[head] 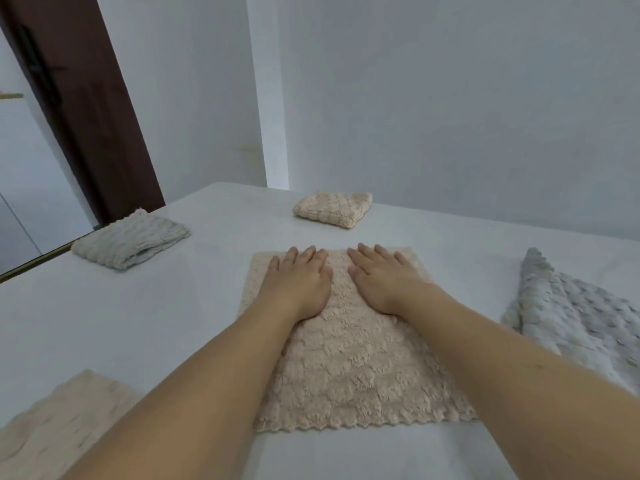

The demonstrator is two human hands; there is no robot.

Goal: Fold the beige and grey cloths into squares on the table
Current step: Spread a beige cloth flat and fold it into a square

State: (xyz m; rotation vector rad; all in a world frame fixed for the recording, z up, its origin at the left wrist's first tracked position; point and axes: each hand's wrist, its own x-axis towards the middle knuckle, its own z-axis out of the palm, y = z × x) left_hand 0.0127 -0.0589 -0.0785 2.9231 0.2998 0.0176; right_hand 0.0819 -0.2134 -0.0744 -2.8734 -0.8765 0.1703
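Note:
A beige fluffy cloth (349, 368) lies flat on the white table (145, 306) in front of me. My left hand (298, 282) and my right hand (384, 278) rest palm down, fingers straight, side by side on its far half. A folded beige square (332, 209) sits at the far middle of the table. Near the far left edge lies a folded grey cloth (131, 239). An unfolded grey cloth (568, 313) lies crumpled at the right. Another beige cloth (62, 420) lies spread at the near left, partly behind my left forearm.
White walls (450, 116) stand just behind the table's far edge. A dark brown door frame (90, 126) rises at the far left, beyond the table's left edge.

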